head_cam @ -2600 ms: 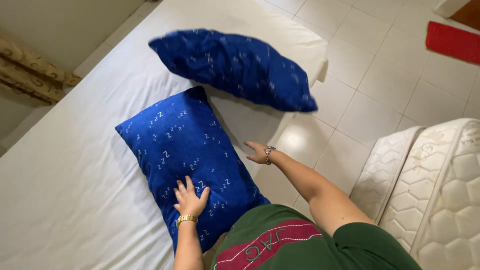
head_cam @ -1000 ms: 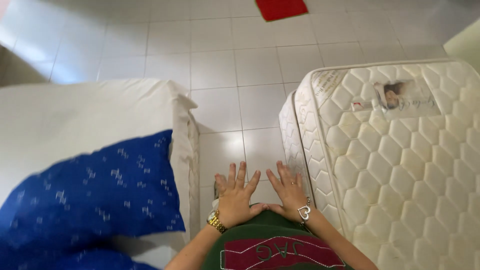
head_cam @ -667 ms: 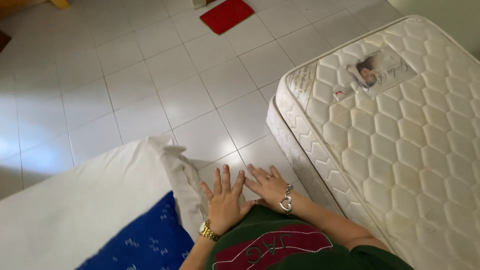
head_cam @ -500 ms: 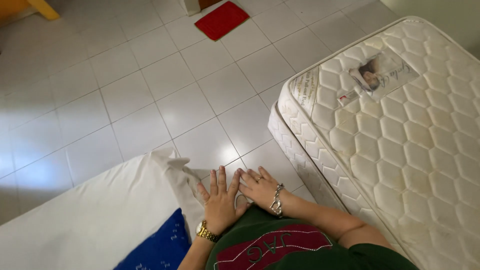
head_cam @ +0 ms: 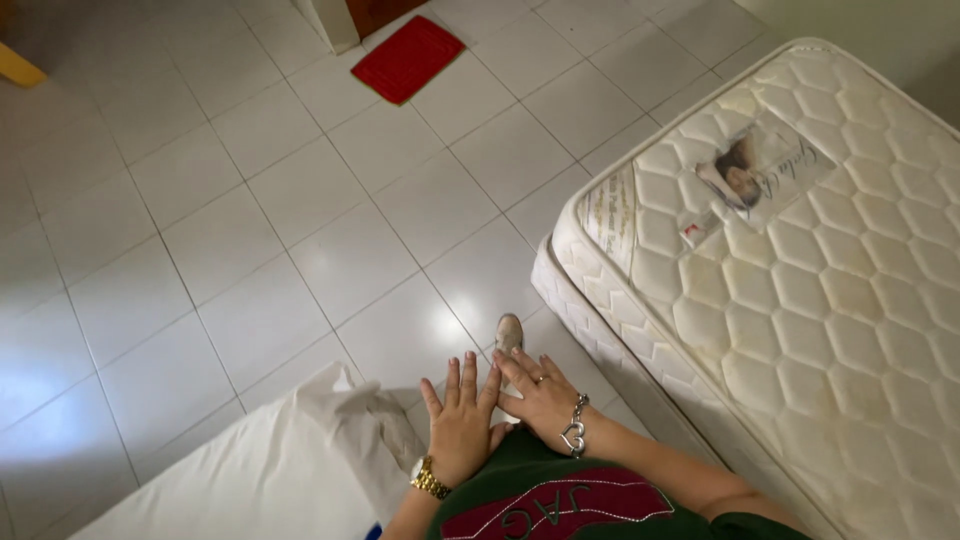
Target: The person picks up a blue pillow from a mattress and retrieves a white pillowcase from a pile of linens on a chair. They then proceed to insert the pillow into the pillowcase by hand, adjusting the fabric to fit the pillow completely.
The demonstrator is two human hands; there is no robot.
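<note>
Blue pillow gone from view, left hand [head_cam: 462, 428] and right hand [head_cam: 540, 398] flat, fingers spread, each grip empty, quilted mattress [head_cam: 800, 290] beside, white bed [head_cam: 270, 480] corner near.

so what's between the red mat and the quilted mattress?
In the head view, only bare white floor tiles lie between the red mat and the quilted mattress; nothing stands there.

Ahead of the left hand [head_cam: 462, 425] and right hand [head_cam: 540, 400], the glossy white tiled floor [head_cam: 300, 200] lies open as far as the flat red mat [head_cam: 408, 57]. To the right, the tall quilted cream mattress [head_cam: 800, 290] walls off that side, close to the right forearm. On the left, the white sheeted bed corner [head_cam: 300, 460] presses in, leaving a narrow gap of floor between the two.
</note>
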